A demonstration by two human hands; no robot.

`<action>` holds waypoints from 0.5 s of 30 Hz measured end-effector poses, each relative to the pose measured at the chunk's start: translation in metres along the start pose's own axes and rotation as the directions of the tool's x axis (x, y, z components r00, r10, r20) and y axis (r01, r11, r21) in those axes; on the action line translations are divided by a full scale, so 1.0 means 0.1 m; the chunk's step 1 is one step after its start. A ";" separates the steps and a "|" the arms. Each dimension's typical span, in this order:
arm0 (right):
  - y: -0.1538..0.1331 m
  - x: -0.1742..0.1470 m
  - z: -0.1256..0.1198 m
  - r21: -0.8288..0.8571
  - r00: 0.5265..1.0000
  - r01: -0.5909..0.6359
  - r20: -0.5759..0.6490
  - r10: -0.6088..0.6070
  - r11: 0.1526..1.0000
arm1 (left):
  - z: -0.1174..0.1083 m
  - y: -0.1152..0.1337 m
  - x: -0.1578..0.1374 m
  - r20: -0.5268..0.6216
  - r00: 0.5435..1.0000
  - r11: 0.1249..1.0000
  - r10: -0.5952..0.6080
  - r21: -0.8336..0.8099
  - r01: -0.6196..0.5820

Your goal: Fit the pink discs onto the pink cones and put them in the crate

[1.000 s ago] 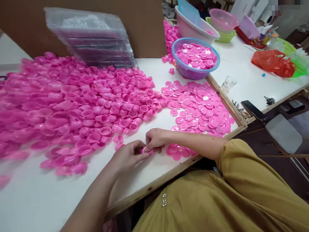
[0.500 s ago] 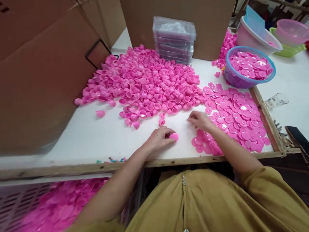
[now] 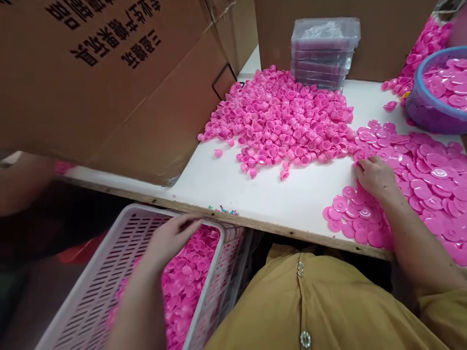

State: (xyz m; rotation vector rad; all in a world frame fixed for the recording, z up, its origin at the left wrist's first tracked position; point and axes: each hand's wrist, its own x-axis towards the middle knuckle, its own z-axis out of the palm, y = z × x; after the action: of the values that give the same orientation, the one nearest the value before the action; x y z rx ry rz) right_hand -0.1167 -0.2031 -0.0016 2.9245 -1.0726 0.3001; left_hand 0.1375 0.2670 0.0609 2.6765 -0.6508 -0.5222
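Observation:
My left hand (image 3: 170, 243) is over the white plastic basket (image 3: 127, 214) below the table edge, fingers apart with nothing seen in them. Small pink toy pieces (image 3: 186, 272) fill much of the basket, some of them assembled cups on saucers. On the table, my right hand (image 3: 375, 177) is at the left side of the spread of flat pink saucers (image 3: 430, 180). Its fingers are curled together, and what they may hold is hidden. A heap of small pink toy cups (image 3: 280, 116) lies beyond, left of that hand.
A big cardboard box (image 3: 109, 97) stands at the left, with another person's arm (image 3: 25, 180) beside it. Stacked clear plastic boxes (image 3: 323, 53) stand behind the cups. At right is a blue-purple basket (image 3: 434, 109) of saucers. Tiny coloured bits (image 3: 226, 210) lie by the wooden edge.
The left hand has gone from the tabletop, where it held a pink piece, down left to the basket and let go. The right hand has shifted to the saucers' edge. The view has turned left.

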 end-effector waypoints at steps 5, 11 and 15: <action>-0.01 0.01 0.09 0.070 0.994 -0.039 -0.100 0.046 0.997 | 0.73 1.47 0.71 -0.061 0.987 0.973 0.149 -0.171 -0.158; 0.09 -0.01 0.07 0.371 0.982 -0.064 -0.143 0.125 0.926 | 1.15 2.06 1.03 -0.090 0.927 0.931 0.363 0.003 -0.364; -0.08 -0.05 -0.07 0.715 0.974 -0.187 0.045 0.223 0.673 | 1.26 1.84 0.81 -0.114 0.871 0.874 0.478 -0.039 -0.484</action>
State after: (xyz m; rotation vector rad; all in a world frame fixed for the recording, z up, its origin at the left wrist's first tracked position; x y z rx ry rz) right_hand -0.1169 -0.1933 0.0051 3.3934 -1.5837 1.0100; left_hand 0.0834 0.0436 0.0023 2.3307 -1.1993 -0.2609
